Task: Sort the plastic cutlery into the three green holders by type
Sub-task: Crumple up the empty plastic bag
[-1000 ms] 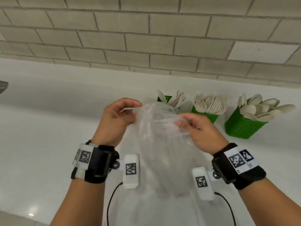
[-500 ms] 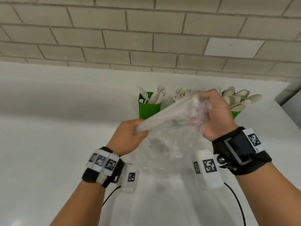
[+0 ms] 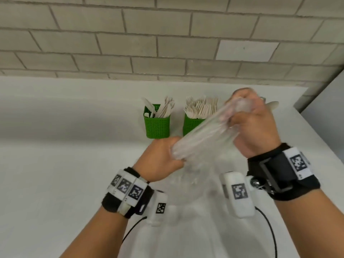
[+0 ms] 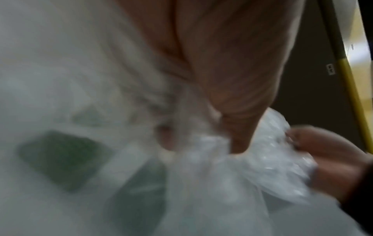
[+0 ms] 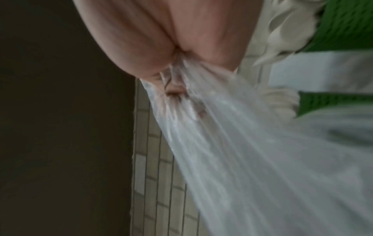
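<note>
- A plain white counter (image 3: 55,164) runs from 9 o'clock to 3 o'clock, backed by a wall of pale grey rectangular tiles (image 3: 111,43) at 12 o'clock.
- The left hand (image 3: 160,159), near centre, has its fingers curled round the lower end of a clear crinkled plastic bag (image 3: 201,135); the left wrist view shows the film (image 4: 232,159) bunched under the thumb.
- Wristbands on both arms carry black-and-white square code markers (image 3: 136,191); no readable writing.
- The bag is twisted into a roll whose long axis runs from 7 o'clock up to 1 o'clock, with loose film hanging below it.
- A green perforated plastic holder of pale flat-handled cutlery (image 3: 157,125) stands at 12 o'clock, pieces upright and fanned.
- Just right of it, a second green perforated holder packed with pale plastic forks (image 3: 191,125), tines up, is partly behind the bag.
- The right hand (image 3: 255,125), at 1 o'clock, grips the bag's upper end in a closed fist; in the right wrist view the film (image 5: 222,143) streams out from the pinched fingers.
- A pale spoon bowl (image 3: 272,104) peeks past that hand.
</note>
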`<action>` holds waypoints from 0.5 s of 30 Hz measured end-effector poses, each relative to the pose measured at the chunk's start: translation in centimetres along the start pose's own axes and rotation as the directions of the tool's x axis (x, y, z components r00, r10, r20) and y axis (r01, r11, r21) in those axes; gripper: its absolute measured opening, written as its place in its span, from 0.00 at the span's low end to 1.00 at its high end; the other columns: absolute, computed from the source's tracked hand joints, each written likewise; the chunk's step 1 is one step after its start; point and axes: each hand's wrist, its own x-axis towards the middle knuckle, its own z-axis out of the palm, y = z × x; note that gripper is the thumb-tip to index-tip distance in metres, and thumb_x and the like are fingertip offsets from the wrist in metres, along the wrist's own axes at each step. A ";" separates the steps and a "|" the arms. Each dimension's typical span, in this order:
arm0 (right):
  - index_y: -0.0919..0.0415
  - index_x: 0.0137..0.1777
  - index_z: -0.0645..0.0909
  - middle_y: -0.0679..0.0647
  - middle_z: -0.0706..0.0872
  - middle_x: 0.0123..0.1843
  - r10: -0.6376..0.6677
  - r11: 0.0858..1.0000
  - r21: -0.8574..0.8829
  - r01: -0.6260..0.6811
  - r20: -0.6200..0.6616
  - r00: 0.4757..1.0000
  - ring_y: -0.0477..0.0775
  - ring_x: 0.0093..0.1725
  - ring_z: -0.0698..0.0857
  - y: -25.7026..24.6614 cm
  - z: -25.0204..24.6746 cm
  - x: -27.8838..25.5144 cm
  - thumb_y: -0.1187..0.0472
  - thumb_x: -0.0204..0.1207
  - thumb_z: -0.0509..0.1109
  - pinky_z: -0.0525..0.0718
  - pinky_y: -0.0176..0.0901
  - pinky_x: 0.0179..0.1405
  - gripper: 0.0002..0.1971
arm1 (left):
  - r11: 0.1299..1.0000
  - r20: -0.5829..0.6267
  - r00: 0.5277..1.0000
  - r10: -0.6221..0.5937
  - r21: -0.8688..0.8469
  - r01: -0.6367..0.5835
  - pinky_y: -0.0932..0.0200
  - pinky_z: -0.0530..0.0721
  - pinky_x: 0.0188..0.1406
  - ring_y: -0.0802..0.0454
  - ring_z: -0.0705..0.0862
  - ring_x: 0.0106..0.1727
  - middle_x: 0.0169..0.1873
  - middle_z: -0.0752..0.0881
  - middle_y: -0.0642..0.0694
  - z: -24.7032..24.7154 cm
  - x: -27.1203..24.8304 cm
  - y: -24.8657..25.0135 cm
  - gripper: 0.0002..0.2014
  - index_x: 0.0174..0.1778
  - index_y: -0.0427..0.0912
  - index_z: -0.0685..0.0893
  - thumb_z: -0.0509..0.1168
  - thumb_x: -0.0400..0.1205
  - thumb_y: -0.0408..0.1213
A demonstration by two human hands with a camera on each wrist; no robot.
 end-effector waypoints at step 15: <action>0.57 0.44 0.81 0.48 0.85 0.39 -0.189 0.675 -0.711 0.199 0.095 0.977 0.45 0.39 0.82 5.4 -1.3 -4.0 0.75 0.65 0.72 0.79 0.39 0.37 0.13 | 0.876 -0.233 0.969 0.084 -0.446 -0.183 0.61 0.78 0.64 0.57 0.77 0.68 0.67 0.77 0.52 0.3 0.9 3.1 0.31 0.72 0.52 0.72 0.69 0.71 0.35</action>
